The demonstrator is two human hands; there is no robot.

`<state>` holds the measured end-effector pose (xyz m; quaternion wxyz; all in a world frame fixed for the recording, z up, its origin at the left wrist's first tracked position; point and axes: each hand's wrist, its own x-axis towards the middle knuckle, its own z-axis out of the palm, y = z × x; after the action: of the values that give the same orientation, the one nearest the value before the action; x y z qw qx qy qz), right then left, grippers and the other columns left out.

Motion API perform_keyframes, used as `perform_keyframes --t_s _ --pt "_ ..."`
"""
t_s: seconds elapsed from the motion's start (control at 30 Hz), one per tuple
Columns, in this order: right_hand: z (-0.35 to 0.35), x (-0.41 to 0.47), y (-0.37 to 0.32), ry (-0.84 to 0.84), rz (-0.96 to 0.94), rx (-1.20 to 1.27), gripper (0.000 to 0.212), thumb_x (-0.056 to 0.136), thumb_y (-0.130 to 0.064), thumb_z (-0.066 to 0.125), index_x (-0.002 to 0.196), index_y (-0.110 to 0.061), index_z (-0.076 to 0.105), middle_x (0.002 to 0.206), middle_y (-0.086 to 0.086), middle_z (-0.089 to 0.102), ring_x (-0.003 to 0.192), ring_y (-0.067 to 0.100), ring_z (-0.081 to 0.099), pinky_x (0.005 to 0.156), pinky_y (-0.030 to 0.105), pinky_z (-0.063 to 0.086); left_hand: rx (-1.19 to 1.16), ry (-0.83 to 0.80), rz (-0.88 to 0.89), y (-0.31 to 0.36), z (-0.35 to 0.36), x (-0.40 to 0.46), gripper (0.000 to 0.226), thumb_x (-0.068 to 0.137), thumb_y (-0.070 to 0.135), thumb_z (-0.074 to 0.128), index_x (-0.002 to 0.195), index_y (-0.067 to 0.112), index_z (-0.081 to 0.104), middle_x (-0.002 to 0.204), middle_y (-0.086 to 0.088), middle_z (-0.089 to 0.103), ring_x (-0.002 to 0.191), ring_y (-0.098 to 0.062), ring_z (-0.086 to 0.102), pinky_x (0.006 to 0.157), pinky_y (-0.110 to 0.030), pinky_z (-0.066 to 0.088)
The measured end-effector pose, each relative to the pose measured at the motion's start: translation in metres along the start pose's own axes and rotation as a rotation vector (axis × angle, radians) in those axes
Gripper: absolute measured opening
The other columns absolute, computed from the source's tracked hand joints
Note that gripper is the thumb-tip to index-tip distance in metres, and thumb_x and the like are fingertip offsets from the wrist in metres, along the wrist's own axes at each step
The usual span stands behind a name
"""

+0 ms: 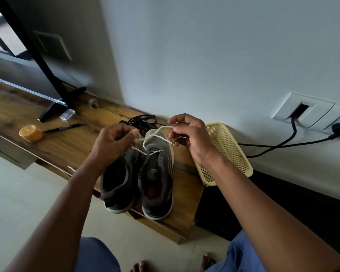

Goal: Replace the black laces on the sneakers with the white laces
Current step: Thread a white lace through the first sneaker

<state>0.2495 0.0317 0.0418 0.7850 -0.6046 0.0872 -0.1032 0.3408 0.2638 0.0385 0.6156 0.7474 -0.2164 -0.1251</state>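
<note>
**White lace held over sneakers**

A white lace [157, 135], threaded through the right-hand sneaker [157, 179], is pinched at one end by the left hand [112, 142] and at the other by the right hand [188, 134]. Both sneakers are set on the wooden counter [71, 142]; black laces [143, 120] are piled behind them, a yellow basket [226, 152] beside.

Pale wall [204, 46] – wooden shelf [18, 107] (low) – tiled floor [18, 203]

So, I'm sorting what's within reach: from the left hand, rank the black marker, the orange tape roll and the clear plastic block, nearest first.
From the left hand:
1. Black marker, on the wood to its left.
2. Clear plastic block, farther back, by the stand.
3. Orange tape roll, farthest left.
</note>
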Motion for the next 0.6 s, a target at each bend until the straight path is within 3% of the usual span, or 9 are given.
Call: perform_keyframes --t_s 0.13,0.33,0.43,0.53,0.6 --pt "0.001 0.001 0.003 0.016 0.009 0.022 0.023 0.081 -0.009 0.062 0.101 -0.006 0.071 0.078 0.019 0.069 0.071 0.027 0.058 0.06 0.032 0.047 -0.152 -0.004 -0.046 0.002 -0.003 -0.002 0.022 0.085 0.027 0.078 0.1 0.011 0.075 0.078 -0.003 0.071 0.067 -0.011 0.063 0.061 -0.022 0.056" --pt "0.011 0.001 0.005 -0.069 0.028 0.019 0.022 0.084 -0.01 0.061 0.103 -0.007 0.072 0.079 0.017 0.068 0.069 0.023 0.06 0.062 0.031 0.048 0.216 -0.141 0.077 0.003 0.02 0.0 0.052 0.086 0.028 0.087 0.133 0.039 0.069 0.11 0.008 0.072 0.081 -0.026 0.066 0.076 -0.03 0.054" --pt "0.013 0.002 0.004 -0.114 0.037 0.055 0.021 0.09 -0.003 0.057 0.106 -0.006 0.071 0.078 0.016 0.067 0.067 0.022 0.059 0.062 0.031 0.047 0.344 -0.187 0.119 0.004 0.031 0.003 0.048 0.087 0.034 0.085 0.132 0.041 0.069 0.1 0.012 0.072 0.083 -0.017 0.063 0.073 -0.028 0.052" --pt "0.013 0.003 0.005 -0.107 0.052 0.08 0.022 0.094 0.001 0.054 0.108 -0.004 0.07 0.078 0.016 0.067 0.064 0.022 0.057 0.061 0.03 0.047 0.301 -0.218 0.134 0.006 0.038 0.003 0.024 0.09 0.021 0.082 0.111 0.032 0.077 0.087 0.018 0.075 0.074 0.0 0.064 0.069 -0.016 0.048" --pt "0.011 0.004 0.005 -0.077 0.048 0.083 0.021 0.093 0.001 0.055 0.107 -0.003 0.07 0.077 0.016 0.067 0.065 0.023 0.056 0.061 0.03 0.048 0.244 -0.162 0.07 0.006 0.037 0.002 0.012 0.093 0.015 0.078 0.102 0.024 0.08 0.08 0.012 0.078 0.072 0.001 0.068 0.07 -0.016 0.051"
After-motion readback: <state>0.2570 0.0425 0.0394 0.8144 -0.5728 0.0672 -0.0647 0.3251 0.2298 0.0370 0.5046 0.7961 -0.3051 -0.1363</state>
